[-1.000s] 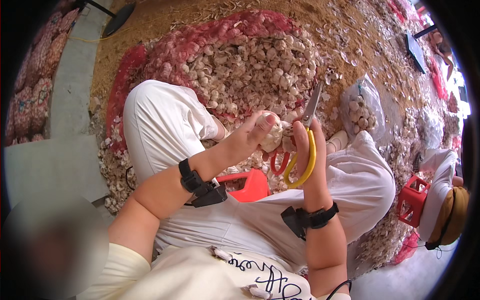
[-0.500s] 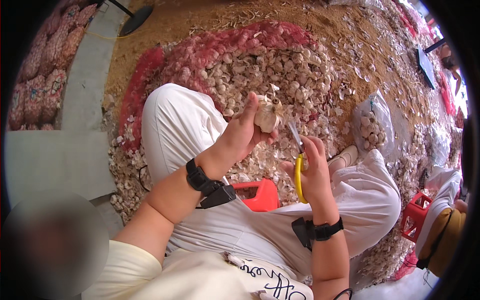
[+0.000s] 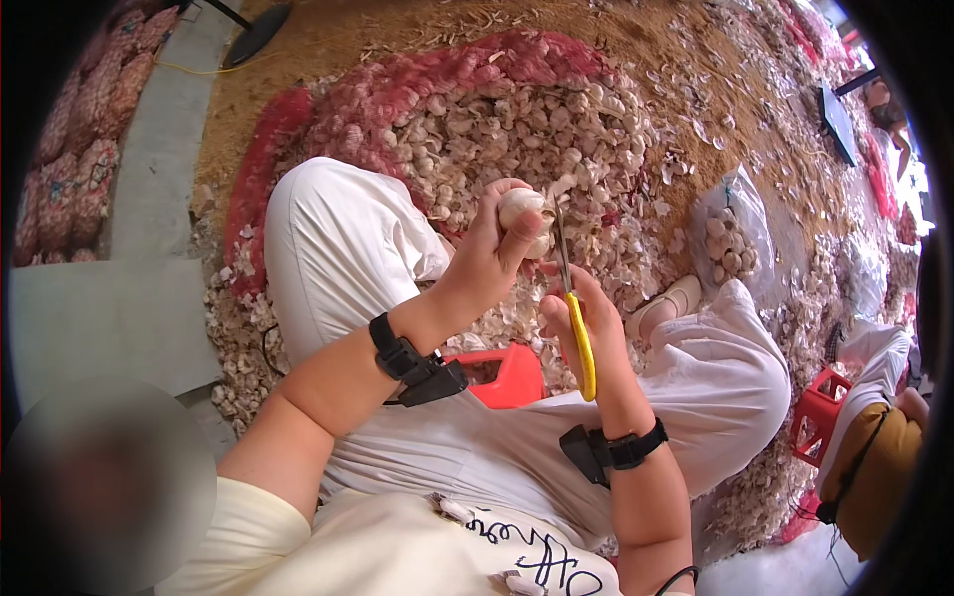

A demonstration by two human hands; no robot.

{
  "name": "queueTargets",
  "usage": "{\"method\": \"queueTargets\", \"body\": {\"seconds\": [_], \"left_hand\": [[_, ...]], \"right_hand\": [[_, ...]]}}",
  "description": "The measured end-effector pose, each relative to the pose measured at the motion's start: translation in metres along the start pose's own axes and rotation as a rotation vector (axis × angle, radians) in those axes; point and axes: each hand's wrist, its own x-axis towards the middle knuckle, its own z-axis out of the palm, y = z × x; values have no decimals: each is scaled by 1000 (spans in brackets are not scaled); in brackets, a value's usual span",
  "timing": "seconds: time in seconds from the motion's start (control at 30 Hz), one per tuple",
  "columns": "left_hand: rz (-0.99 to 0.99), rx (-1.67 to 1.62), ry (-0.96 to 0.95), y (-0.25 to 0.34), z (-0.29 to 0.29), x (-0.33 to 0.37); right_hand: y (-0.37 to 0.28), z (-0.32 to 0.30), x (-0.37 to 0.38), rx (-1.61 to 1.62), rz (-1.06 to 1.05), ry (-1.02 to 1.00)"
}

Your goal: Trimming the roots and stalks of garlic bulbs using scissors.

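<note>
In my left hand (image 3: 487, 248) is a whitish garlic bulb (image 3: 520, 207), gripped between thumb and fingers above my lap. My right hand (image 3: 598, 323) is closed on a pair of scissors (image 3: 581, 348) with yellow handles. Their metal blades point up and away from me, right beside the bulb's right side, where the stem end is. Whether the blades touch the stem is too small to tell. Beyond both hands spreads a heap of garlic bulbs and papery skins (image 3: 517, 134), partly inside a red mesh sack (image 3: 343, 124).
A red plastic stool (image 3: 524, 375) shows between my legs. To the right sit a clear plastic bag (image 3: 733, 243) of bulbs and another red stool (image 3: 819, 417), with a person beside it. Full mesh sacks (image 3: 89, 149) are stacked at the far left.
My left hand has turned the bulb so its stem end faces right. The scissors have moved left to the bulb, and their blades now stand more upright.
</note>
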Motion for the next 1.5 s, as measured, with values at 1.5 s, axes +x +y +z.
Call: {"method": "queueTargets", "body": {"seconds": [1.5], "left_hand": [[127,258,-407,22,3,-14]], "right_hand": [[-13,-23,1,627,-15,1]]}}
